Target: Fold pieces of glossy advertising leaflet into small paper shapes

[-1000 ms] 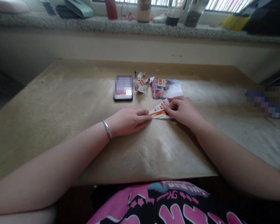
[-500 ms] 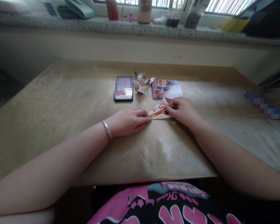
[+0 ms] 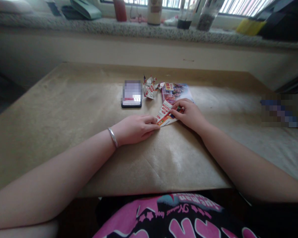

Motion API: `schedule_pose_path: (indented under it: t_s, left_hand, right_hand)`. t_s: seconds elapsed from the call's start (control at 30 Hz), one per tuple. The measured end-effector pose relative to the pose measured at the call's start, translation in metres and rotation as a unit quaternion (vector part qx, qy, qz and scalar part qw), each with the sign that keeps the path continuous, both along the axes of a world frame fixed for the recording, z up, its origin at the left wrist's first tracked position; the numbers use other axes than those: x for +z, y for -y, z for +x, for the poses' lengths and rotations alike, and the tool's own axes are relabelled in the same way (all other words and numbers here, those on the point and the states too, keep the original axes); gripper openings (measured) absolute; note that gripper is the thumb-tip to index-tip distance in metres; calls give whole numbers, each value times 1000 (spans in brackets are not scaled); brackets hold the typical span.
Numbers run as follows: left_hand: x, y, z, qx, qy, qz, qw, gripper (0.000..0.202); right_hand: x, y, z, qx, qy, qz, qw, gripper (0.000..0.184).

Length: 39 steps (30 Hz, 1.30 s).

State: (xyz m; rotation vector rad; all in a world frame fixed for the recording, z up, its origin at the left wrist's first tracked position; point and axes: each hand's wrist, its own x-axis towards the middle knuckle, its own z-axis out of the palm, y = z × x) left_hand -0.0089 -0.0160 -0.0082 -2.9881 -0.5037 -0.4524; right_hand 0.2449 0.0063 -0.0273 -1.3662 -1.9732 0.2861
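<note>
Roughly at the middle of the table (image 3: 64, 109), between the two hands, lies a folded paper (image 3: 165, 114) printed in red, white and orange. Its long axis slants from a narrow corner at the lower left, nearest the person, up and away to the right, and one flap is lifted off the surface. The left hand (image 3: 135, 129), fingers drawn close together, pins that near corner with its tips. The right hand (image 3: 188, 114) pinches the raised far edge between thumb and fingers. Just behind lies a flyer (image 3: 180, 90). To its left are a crumpled scrap (image 3: 149, 88) and a phone (image 3: 131, 96). A bracelet (image 3: 113, 137) rings the left wrist.
</note>
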Motion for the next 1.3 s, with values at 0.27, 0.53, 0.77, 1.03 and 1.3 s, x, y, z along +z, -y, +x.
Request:
schedule_pose_path:
  t_s: [0.27,0.53,0.77,1.03,1.3]
  left_hand:
    - [-1,3,3,24,3,-47,999,30]
    - [-2,2,8,11,1,-74,997,27]
    - [-1,8,13,54,-38,-31,997,40]
    - [-4,9,15,51,-26,-19,998,38]
    - [-4,9,17,54,-39,-20,998,43]
  right_hand:
    - [0,10,3,-60,10,-115,991,33]
    - [-3,7,10,-48,-53,-149,986,27]
    - [-4,8,13,-36,-86,-151,984,27]
    - [-9,5,14,-33,-59,-137,988,22]
    - [-2,9,10,-54,-17,-127,990,21]
